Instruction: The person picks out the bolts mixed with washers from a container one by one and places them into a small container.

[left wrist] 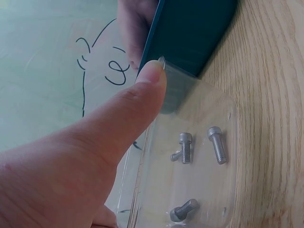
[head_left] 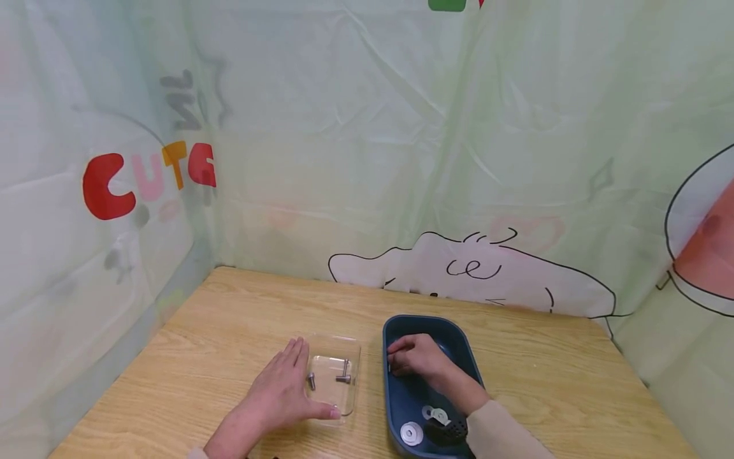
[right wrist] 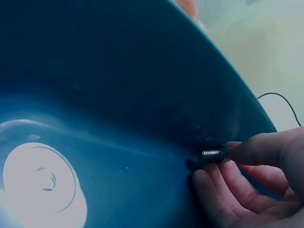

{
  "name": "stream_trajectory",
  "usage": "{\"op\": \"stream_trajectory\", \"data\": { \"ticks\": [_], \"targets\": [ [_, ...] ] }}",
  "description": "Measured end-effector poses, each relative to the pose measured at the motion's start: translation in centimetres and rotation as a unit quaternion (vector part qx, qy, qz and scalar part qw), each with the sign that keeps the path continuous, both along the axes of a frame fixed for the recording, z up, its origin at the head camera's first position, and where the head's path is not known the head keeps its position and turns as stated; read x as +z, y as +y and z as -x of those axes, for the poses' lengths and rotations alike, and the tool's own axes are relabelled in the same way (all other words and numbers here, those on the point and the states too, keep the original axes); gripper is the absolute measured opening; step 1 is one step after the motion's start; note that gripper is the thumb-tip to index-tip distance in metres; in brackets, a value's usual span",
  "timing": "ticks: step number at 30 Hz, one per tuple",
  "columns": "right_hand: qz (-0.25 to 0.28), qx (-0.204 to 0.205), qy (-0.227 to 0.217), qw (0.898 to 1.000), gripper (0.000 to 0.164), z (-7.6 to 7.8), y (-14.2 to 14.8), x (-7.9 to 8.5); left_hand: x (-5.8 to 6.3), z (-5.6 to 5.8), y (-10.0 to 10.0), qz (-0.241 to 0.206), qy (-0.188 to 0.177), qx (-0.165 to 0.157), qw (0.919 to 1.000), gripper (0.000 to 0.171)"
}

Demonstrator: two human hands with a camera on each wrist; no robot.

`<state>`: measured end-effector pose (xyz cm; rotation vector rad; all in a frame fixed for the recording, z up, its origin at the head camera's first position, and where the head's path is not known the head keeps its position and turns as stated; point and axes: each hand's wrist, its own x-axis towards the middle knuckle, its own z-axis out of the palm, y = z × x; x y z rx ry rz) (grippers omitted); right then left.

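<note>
Left hand (head_left: 278,389), fingers straight, thumb spread, touches the clear tray (head_left: 327,398) containing loose bolts (left wrist: 217,145). Right hand (head_left: 424,358) pinches one screw (right wrist: 212,155) inside the blue bin (head_left: 406,398). Curtain (head_left: 321,191) lettering: "CUT", then a partly visible red letter.

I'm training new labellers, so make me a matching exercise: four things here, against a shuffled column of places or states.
Things
1. Left hand
2. Right hand
3. Clear tray
4. Larger white disc

Places or states
A. Contains loose bolts
B. Touching the tray's edge
C. Lying on the blue bin's floor
D. Pinching a bolt

Pairs: 1-B, 2-D, 3-A, 4-C
</note>
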<state>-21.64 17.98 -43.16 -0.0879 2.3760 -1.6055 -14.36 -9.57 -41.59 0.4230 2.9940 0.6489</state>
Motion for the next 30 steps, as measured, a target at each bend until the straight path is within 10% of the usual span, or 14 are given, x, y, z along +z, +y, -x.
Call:
{"op": "stream_trajectory", "data": {
  "ticks": [30],
  "targets": [
    [0.083,0.023,-0.005,0.996,0.029,0.0,1.7,3.1,-0.1,0.1,0.0,0.008,0.006,-0.005,0.9999,0.131]
  ]
}}
